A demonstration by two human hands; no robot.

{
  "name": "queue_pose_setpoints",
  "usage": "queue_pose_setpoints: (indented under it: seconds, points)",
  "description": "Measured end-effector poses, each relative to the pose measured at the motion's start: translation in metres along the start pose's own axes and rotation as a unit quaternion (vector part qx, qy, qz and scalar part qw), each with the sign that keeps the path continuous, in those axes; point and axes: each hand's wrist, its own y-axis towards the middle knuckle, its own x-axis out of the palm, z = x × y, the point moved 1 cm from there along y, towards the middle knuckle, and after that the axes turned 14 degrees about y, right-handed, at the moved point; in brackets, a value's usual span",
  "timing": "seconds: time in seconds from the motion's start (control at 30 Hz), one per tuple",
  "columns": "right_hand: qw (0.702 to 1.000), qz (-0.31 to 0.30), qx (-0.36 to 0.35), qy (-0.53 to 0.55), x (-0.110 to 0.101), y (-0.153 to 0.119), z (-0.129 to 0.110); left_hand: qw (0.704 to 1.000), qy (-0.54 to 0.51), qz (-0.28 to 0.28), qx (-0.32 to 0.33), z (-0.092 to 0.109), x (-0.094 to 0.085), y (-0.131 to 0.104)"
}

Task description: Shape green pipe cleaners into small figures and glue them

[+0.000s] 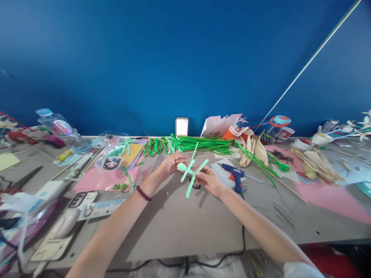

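Observation:
A pale green pipe-cleaner figure [189, 171] with a coiled head and several straight limbs is held up over the middle of the table. Its coiled end lies at the fingers of my left hand [171, 164], which are bent around that side. From the right, my right hand [209, 180] pinches the figure's body between thumb and fingers. Behind my hands, a row of small green pipe-cleaner figures [162, 145] lies beside a bundle of long green pipe cleaners [205, 144].
A blue glue gun [237, 177] lies right of my right hand. Pink paper [92, 179] and a clear plastic bag are at left, near a white mouse [67, 222] and a bottle [59, 125]. Dried husks [253, 150] and orange cups [231, 132] stand at the back right.

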Motion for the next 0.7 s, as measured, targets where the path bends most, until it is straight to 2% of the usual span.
queue_pose_setpoints:
  seconds: [0.13,0.27,0.33,0.4,0.53,0.63,0.7]
  points:
    - [0.998,0.034,-0.049,-0.008,-0.006,0.004,-0.003,0.999,-0.003,-0.035,-0.01,-0.014,0.001,0.003]
    - [0.992,0.069,-0.087,-0.064,-0.009,0.006,-0.005,0.997,-0.02,-0.068,0.04,-0.025,0.007,0.004]
    - [0.987,0.08,-0.095,-0.101,-0.01,0.006,-0.004,0.996,0.013,-0.064,0.058,-0.026,0.012,0.003]
    - [0.983,0.076,-0.099,-0.135,-0.01,0.006,-0.002,0.997,0.048,-0.036,0.053,-0.026,0.017,0.001]
    - [0.974,0.058,-0.133,-0.172,-0.01,0.006,0.0,0.998,0.046,0.019,0.032,-0.023,0.025,-0.002]
    - [0.946,0.083,-0.221,-0.223,-0.011,0.006,-0.004,0.997,0.048,0.051,0.036,-0.019,0.029,-0.003]
    - [0.898,0.103,-0.293,-0.311,-0.012,0.004,-0.009,0.995,0.06,0.069,0.049,-0.017,0.03,-0.004]
